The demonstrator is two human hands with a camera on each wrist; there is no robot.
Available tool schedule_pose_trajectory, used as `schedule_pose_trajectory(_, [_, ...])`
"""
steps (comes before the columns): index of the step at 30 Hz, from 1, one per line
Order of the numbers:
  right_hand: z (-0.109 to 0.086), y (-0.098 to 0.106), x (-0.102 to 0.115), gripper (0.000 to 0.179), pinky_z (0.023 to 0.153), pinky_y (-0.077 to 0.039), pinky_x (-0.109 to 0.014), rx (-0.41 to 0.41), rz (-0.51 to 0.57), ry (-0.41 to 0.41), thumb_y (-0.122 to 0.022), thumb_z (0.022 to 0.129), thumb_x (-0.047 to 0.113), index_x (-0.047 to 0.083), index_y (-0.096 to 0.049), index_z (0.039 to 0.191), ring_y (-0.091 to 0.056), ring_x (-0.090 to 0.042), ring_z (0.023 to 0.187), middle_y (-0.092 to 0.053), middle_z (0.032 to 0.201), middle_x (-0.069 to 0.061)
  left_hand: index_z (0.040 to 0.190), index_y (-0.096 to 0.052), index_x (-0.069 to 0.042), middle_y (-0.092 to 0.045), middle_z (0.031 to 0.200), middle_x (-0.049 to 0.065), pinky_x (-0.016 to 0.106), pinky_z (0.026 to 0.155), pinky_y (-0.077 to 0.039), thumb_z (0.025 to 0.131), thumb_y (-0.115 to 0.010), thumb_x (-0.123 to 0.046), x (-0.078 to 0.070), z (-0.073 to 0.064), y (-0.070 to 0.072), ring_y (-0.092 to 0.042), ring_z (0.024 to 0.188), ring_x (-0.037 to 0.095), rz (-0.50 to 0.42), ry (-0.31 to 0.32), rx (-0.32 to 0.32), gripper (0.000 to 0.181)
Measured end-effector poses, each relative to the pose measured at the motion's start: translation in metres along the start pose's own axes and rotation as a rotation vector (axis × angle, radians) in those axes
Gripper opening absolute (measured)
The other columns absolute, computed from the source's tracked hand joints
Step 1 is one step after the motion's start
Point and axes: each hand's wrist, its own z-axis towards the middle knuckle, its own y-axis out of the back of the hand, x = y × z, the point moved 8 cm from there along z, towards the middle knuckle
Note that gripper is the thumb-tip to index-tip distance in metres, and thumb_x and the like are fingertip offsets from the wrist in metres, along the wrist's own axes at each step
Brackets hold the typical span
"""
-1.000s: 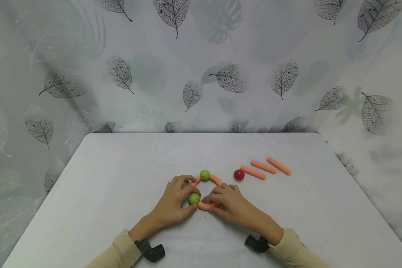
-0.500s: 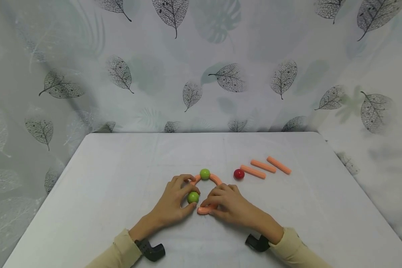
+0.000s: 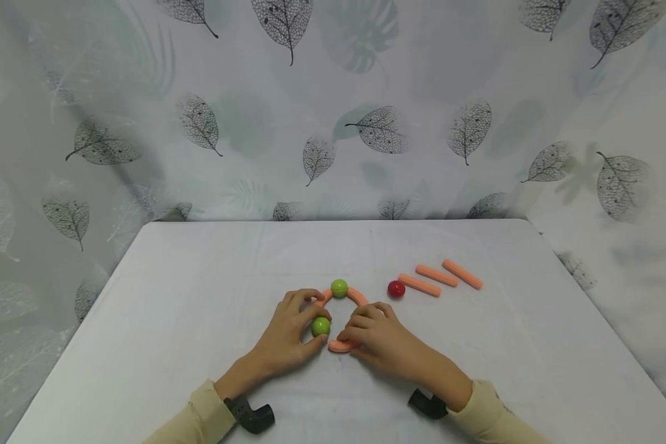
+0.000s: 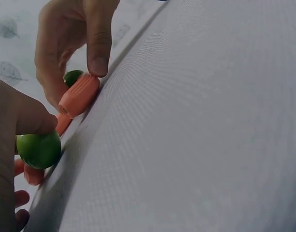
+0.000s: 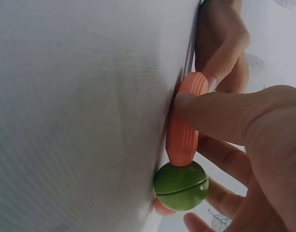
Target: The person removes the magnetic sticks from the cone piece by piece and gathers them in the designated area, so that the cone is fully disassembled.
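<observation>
My left hand (image 3: 288, 336) pinches a green ball (image 3: 320, 326) between thumb and fingers. A curved orange stick (image 3: 325, 296) runs from near my left fingers up to another green ball (image 3: 339, 288). From there a second curved stick (image 3: 357, 296) bends down to my right hand (image 3: 385, 339). That hand pinches a ribbed, curved orange stick (image 5: 185, 125) low on the ring. Its free end stands a little apart from the ball in my left hand. At its other end a grooved green ball (image 5: 181, 186) touches it, hidden by my right hand in the head view.
A red ball (image 3: 396, 289) lies right of the ring, near the end of one straight orange stick (image 3: 420, 285). Two more straight sticks (image 3: 436, 275) lie behind it. The white table (image 3: 211, 259) ends at a leaf-patterned cloth (image 3: 244, 123).
The lower curved stick's free end, against the left-hand ball a second ago, has pulled away, leaving a small gap. My right hand has shifted slightly right; my left hand stays nearly still.
</observation>
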Motion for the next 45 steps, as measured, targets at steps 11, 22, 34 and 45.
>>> schedule_pose_trajectory(11, [0.003, 0.002, 0.014, 0.018, 0.104, -0.048, -0.041, 0.084, -0.181, 0.059, -0.075, 0.094, 0.016, 0.025, -0.075, 0.11, -0.06, -0.013, 0.114, -0.072, 0.107, 0.012, 0.113, -0.068, -0.027, -0.051, 0.143, 0.005, 0.054, 0.105, -0.041, 0.089, -0.077, -0.029, 0.003, -0.001, -0.002, -0.046, 0.132, 0.029, -0.01, 0.035, 0.033, 0.027])
schedule_pose_trajectory(22, [0.001, 0.004, 0.019, 0.023, 0.104, -0.05, -0.038, 0.064, -0.234, 0.102, -0.079, 0.091, 0.018, 0.03, -0.075, 0.109, -0.063, -0.008, 0.108, -0.072, 0.106, 0.016, 0.112, -0.068, -0.027, -0.052, 0.142, 0.005, 0.054, 0.102, -0.041, 0.088, -0.078, -0.028, 0.001, -0.001, -0.001, -0.048, 0.13, 0.029, -0.016, 0.032, 0.028, 0.027])
schedule_pose_trajectory(34, [-0.001, 0.002, 0.017, 0.028, 0.103, -0.049, -0.042, 0.095, -0.225, 0.109, -0.08, 0.09, 0.016, 0.032, -0.074, 0.112, -0.061, -0.01, 0.113, -0.071, 0.111, 0.016, 0.112, -0.068, -0.027, -0.051, 0.142, 0.005, 0.053, 0.102, -0.041, 0.088, -0.079, -0.029, 0.002, -0.001, -0.003, -0.047, 0.129, 0.028, -0.017, 0.038, 0.038, 0.026])
schedule_pose_trajectory(45, [0.0, 0.021, 0.016, 0.029, 0.099, -0.051, -0.037, -0.035, -0.154, 0.124, -0.082, 0.089, 0.013, 0.03, -0.073, 0.11, -0.062, -0.012, 0.11, -0.07, 0.11, 0.013, 0.113, -0.068, -0.026, -0.052, 0.141, 0.006, 0.051, 0.1, -0.041, 0.087, -0.079, -0.029, 0.0, 0.0, -0.001, -0.048, 0.128, 0.027, -0.003, 0.014, 0.02, 0.028])
